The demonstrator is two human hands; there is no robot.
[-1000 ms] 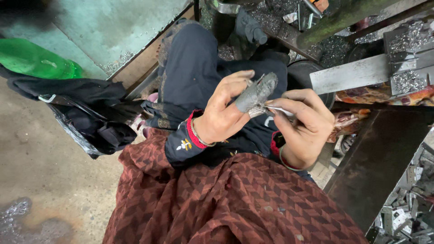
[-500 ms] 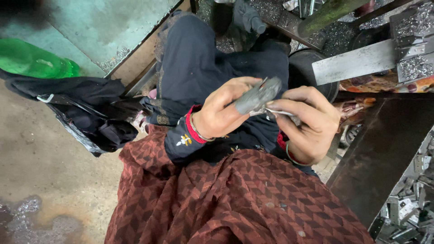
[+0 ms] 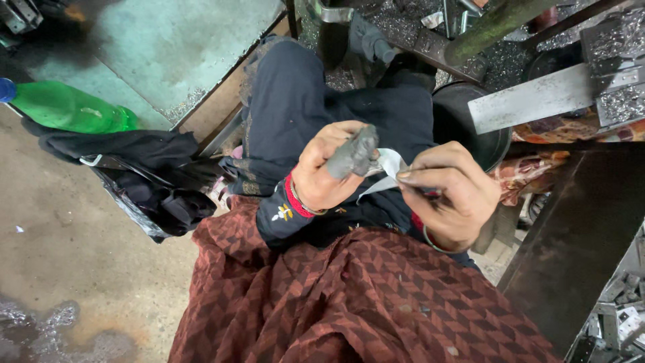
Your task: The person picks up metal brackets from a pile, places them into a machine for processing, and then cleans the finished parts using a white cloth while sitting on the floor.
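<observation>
Two hands at work over the lap, above a red-brown patterned cloth [image 3: 363, 302]. Left hand [image 3: 329, 176] closed firm around a grey metal piece [image 3: 355, 153], thumb and fingers wrapped on its lower end, upper end poking up free. Right hand [image 3: 447, 195] just beside, fingertips pinched together on a thin whitish scrap [image 3: 388, 168] that touches the grey piece near its base. Best done, judging by the hold, with the left wrist steady against the knee, the pinch kept close to the metal, and short strokes rather than long ones, so the scrap neither tears nor slips. Farther out: dark bundled cloth [image 3: 154, 181] on the floor, a green plastic bottle [image 3: 67, 107] beyond it, and a steel bench [image 3: 531, 101] strewn with metal shavings ahead.
</observation>
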